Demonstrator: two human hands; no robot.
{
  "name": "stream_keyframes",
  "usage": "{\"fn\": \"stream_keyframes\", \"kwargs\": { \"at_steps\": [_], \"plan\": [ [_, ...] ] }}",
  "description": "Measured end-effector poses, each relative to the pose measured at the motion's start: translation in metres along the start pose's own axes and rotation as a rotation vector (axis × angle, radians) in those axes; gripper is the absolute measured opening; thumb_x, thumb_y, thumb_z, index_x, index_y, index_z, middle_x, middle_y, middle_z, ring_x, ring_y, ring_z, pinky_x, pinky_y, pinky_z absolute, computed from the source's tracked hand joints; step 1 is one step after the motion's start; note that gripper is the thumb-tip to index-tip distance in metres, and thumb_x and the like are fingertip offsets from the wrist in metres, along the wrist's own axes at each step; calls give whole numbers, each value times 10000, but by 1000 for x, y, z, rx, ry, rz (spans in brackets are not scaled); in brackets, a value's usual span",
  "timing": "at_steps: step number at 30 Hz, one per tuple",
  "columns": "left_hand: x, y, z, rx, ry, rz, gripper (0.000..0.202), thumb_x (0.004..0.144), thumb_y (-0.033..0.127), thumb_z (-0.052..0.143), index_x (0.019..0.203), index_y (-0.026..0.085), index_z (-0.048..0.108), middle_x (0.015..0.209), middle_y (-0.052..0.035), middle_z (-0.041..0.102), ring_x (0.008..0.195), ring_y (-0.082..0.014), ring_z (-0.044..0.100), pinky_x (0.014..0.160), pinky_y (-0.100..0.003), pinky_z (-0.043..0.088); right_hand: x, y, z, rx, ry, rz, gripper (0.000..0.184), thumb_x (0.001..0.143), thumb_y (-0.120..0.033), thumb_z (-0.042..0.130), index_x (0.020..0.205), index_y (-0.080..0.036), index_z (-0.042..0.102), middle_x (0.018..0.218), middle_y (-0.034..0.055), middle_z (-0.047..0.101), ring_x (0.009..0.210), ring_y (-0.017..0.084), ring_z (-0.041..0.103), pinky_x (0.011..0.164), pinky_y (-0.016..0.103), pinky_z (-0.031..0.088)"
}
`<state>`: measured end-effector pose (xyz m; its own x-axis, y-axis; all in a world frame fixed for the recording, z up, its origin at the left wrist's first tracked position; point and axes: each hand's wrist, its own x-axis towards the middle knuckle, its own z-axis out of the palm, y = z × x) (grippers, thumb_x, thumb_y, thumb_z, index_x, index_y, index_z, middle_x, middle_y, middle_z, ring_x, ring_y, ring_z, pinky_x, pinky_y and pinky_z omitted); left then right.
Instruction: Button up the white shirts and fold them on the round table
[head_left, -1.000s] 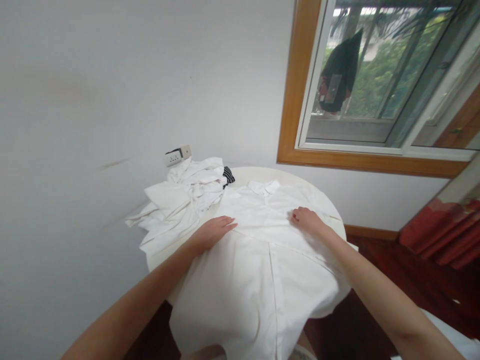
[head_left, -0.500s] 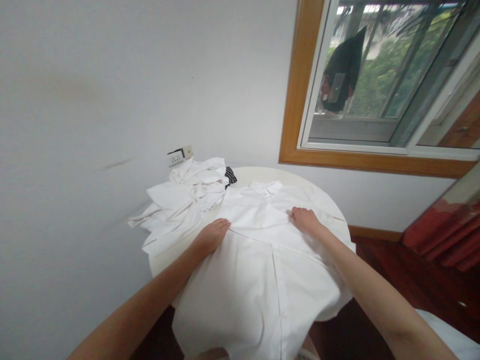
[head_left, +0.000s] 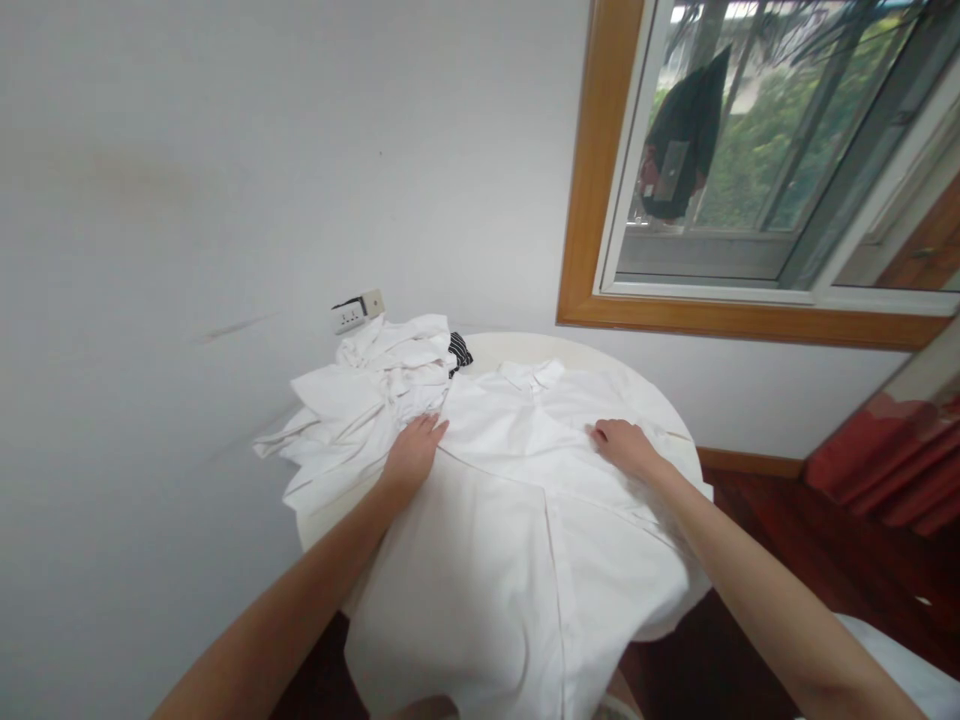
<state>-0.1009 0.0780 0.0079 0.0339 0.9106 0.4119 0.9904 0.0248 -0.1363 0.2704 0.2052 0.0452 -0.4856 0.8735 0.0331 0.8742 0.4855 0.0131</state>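
A white collared shirt (head_left: 495, 540) lies spread on a round white table (head_left: 510, 345), collar at the far side. Its lower part hangs over the near edge towards me. My left hand (head_left: 415, 452) rests at the shirt's left edge, fingers stretched out over the cloth. On the right side of the shirt, my right hand (head_left: 624, 447) has its fingers curled against the fabric, which bunches slightly there. The right fingertips are partly hidden.
Rumpled white clothes (head_left: 360, 400) are heaped at the table's left, beside a black striped cloth (head_left: 460, 352). A wall socket (head_left: 349, 317) sits behind the heap. A wood-framed window (head_left: 577, 240) is at the right, above a red curtain (head_left: 885, 470). White fabric (head_left: 896, 660) shows at lower right.
My left hand has moved left and a little farther away along the shirt's edge. My right hand has shifted slightly to the right. The shirt's upper left part looks spread wider.
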Motion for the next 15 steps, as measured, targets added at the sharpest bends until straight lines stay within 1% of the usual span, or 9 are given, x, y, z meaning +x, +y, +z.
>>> {"fn": "stream_keyframes", "kwargs": {
  "at_steps": [2,4,7,10,12,15],
  "plan": [
    [-1,-1,3,-19,-3,16,486,811,13,347,1208,131,601,1305,-121,566,1270,-258,452,1059,-425,375,-1,-2,4,-8,38,22,415,983,-374,231,1057,-173,586,989,133,690,938,247,638,730,312,411],
    [-3,1,4,-20,-2,0,477,797,4,353,1180,110,618,1266,-134,594,1279,-263,444,1067,-427,364,-1,-4,8,-33,55,50,411,986,-393,222,1096,-181,556,950,120,700,892,247,656,698,307,414],
    [-8,7,1,9,-3,-58,439,799,15,368,1128,96,646,1215,-161,621,1266,-293,455,1051,-463,369,1,-4,14,-75,71,58,404,983,-414,227,1085,-193,549,919,104,708,860,247,668,653,297,413],
    [-10,13,-6,37,-43,-84,426,808,19,370,1108,116,657,1202,-156,629,1254,-313,465,1035,-502,371,2,0,16,-99,89,37,397,982,-412,241,1066,-184,555,901,108,709,849,246,671,644,292,410],
    [-12,15,-12,71,-97,-70,427,811,20,371,1128,111,643,1217,-159,619,1253,-312,466,1038,-496,367,0,4,15,-108,93,25,404,979,-423,252,1059,-176,562,893,113,708,840,250,672,647,296,410],
    [-10,15,-21,119,-166,14,417,809,27,389,1154,82,617,1219,-177,607,1239,-281,480,1056,-438,356,-7,11,12,-88,97,22,463,970,-479,242,1023,-172,586,876,113,707,826,245,671,655,294,408]
  ]
}}
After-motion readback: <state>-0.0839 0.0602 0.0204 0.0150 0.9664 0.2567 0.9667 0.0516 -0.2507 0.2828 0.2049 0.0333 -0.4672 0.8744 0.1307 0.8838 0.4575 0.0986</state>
